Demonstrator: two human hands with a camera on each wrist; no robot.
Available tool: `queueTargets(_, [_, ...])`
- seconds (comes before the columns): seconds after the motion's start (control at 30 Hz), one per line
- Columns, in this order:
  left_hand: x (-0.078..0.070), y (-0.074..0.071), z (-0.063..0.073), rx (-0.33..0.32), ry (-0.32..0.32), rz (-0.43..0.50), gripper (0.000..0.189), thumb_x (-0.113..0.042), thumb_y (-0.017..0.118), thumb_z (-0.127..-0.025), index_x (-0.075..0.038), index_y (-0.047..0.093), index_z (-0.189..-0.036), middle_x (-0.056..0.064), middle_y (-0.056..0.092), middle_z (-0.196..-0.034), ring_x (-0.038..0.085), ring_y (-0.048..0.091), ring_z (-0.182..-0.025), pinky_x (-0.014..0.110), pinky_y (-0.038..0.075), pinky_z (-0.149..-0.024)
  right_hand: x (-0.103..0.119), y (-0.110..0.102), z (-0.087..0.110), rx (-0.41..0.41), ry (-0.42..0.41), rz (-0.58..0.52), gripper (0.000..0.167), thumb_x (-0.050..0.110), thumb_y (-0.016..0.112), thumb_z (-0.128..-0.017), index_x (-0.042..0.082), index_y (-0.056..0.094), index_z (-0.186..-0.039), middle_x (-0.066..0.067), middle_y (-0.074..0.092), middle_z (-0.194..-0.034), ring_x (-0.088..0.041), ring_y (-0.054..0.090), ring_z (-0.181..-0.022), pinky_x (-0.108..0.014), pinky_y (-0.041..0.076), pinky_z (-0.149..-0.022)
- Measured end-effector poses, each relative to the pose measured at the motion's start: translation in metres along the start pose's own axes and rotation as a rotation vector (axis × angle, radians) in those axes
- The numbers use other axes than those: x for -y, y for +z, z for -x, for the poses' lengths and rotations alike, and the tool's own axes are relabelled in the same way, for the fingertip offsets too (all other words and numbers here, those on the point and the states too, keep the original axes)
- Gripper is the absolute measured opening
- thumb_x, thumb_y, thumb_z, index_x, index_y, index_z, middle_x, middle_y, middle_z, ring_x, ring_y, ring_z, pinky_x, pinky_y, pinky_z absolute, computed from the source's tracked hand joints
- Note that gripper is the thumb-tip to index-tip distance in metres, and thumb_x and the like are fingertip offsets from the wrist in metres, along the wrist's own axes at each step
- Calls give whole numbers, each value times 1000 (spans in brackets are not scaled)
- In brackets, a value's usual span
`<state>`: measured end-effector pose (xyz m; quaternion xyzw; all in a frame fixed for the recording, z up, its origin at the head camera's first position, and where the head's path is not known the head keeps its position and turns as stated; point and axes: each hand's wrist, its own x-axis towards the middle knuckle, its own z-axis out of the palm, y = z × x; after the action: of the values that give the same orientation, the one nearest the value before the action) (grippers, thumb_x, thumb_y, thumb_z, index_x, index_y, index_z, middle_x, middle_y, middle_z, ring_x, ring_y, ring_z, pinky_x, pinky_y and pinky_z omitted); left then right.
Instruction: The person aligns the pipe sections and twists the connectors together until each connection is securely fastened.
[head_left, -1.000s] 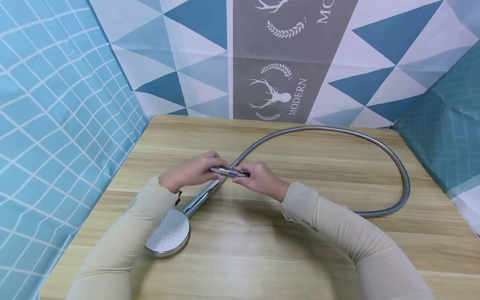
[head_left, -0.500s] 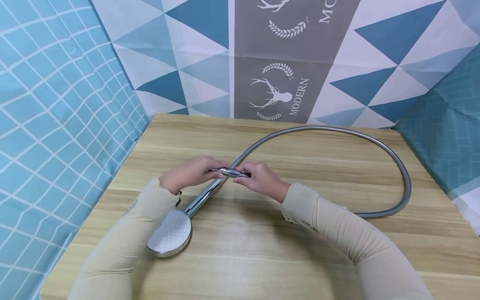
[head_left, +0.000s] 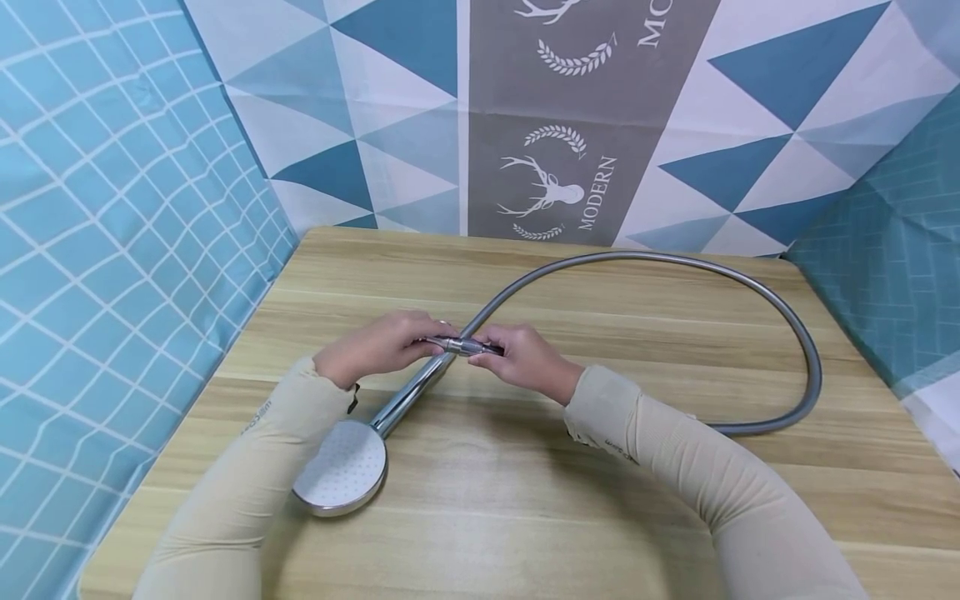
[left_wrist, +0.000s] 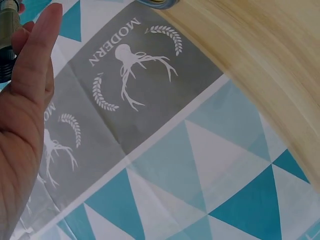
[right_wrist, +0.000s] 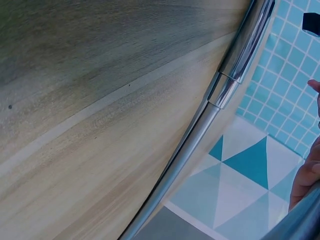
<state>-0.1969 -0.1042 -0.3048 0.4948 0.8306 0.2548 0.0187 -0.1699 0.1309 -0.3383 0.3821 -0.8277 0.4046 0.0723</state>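
In the head view my left hand (head_left: 386, 346) and right hand (head_left: 525, 362) meet above the middle of the table. Between them lies a slim chrome fitting (head_left: 461, 345), its left part pinched by the left fingers and its right end by the right ones. Part of a metal fitting with a dark threaded end (left_wrist: 7, 45) shows beside the left hand in the left wrist view. A chrome hand shower (head_left: 345, 467), white spray face up, rests below the left forearm. From its handle a grey shower hose (head_left: 652, 256) loops right and disappears under the right sleeve.
The wooden table (head_left: 480, 500) ends at a patterned back wall (head_left: 405, 108). Blue tile-patterned sheeting (head_left: 112, 250) borders the left, teal sheeting (head_left: 900, 250) the right. The hose loop takes up the table's right half.
My left hand has dipped slightly, and its fingers have shifted on the fitting. The right hand keeps its hold almost unmoved. The hand shower has shifted very slightly right; the hose loop stays put.
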Motion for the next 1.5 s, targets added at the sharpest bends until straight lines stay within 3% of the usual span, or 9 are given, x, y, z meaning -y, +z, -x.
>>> queueTargets(0.33, [1,1,1,-20,25,1,25,-2,67,-88,1,67,-113,9,68,-101,17,59,-82,34,49,-73,0,0,0,58,26,74,10,8,64,-92,0,68,-89,4,49,-64,-3,38,-54,-21,37,-51])
queueTargets(0.47, [0,1,1,-10,34,-2,25,-1,67,-87,1,67,-112,11,68,-103,20,62,-87,36,51,-76,-1,0,-1,86,43,109,15,9,61,-94,-2,72,-97,0,57,-66,-5,41,-57,-21,39,-54])
queueTargets(0.57, [0,1,1,3,49,-1,25,-1,67,-87,2,67,-112,13,68,-105,23,63,-92,38,51,-80,0,0,0,85,123,51,16,10,64,-92,-2,73,-97,-1,61,-68,-4,41,-55,-21,37,-53])
queueTargets(0.7, [0,2,1,-5,46,-14,25,-1,66,-88,3,66,-112,12,67,-102,21,62,-87,37,51,-77,2,1,1,26,207,-37,15,11,70,-88,-2,66,-81,4,52,-60,-4,36,-50,-20,31,-48])
queueTargets(0.87, [2,1,-1,-25,43,-31,25,-1,67,-87,2,66,-112,10,67,-96,16,57,-77,34,49,-70,2,3,4,-65,139,-56,24,7,74,-83,2,53,-74,5,47,-60,-4,35,-51,-21,29,-47])
queueTargets(1.0, [1,-1,-3,-14,37,-25,25,-1,67,-87,2,67,-111,10,67,-96,17,58,-78,34,49,-70,2,3,5,-84,85,-46,22,5,75,-82,2,54,-75,3,49,-62,-3,35,-52,-21,30,-47])
queueTargets(1.17, [3,-1,-1,2,28,-17,23,-1,67,-87,0,68,-110,7,68,-97,16,59,-81,34,49,-72,4,3,8,-67,-2,54,15,3,74,-82,-1,60,-78,1,51,-63,-3,37,-54,-20,33,-46])
queueTargets(1.37, [2,-1,0,-11,66,-13,23,-1,67,-87,0,67,-111,8,68,-99,17,60,-83,35,50,-73,2,4,11,-68,-98,143,15,1,74,-82,-5,69,-95,-4,61,-70,-6,46,-57,-19,41,-51])
queueTargets(1.5, [1,-1,-1,-13,80,-8,24,-1,67,-87,1,67,-111,9,68,-99,18,61,-84,35,51,-75,0,3,11,-83,-155,148,13,1,74,-81,-4,68,-92,-2,56,-66,-5,43,-54,-19,38,-48])
